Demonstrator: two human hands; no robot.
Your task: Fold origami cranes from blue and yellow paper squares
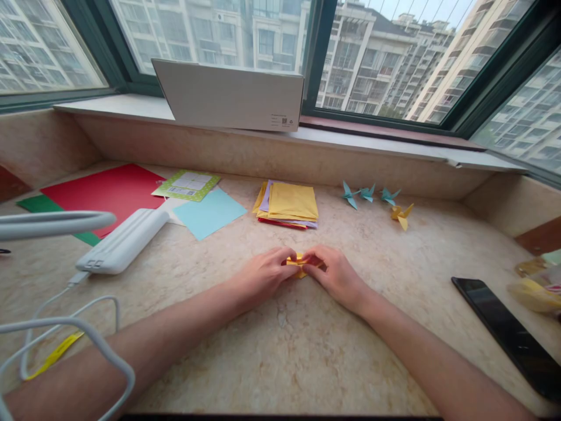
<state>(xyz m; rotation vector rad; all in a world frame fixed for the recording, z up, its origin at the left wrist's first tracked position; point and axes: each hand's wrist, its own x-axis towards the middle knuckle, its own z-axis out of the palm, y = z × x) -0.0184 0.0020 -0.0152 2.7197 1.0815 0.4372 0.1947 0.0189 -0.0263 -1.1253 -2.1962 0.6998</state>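
Note:
Between my two hands is a small piece of folded yellow origami paper (pixel 300 261), partly covered by my fingers. My left hand (pixel 272 270) pinches its left side with thumb and forefinger. From the other side, my right hand (pixel 333 273) grips the paper the same way, fingertips close to those of the left. Just beyond the hands lies a stack of yellow, purple and red folded paper (pixel 293 202). Farther right stand several blue paper cranes (pixel 349 195) and a yellow paper crane (pixel 401 217).
At left lie a light blue sheet (pixel 210 211), a red sheet (pixel 105 193), a green packet (pixel 187 185) and a white power bank (pixel 124 242) with a cable (pixel 83 321) crossing near my left forearm. A black phone (pixel 504 333) lies right. A white box (pixel 232 96) stands on the sill.

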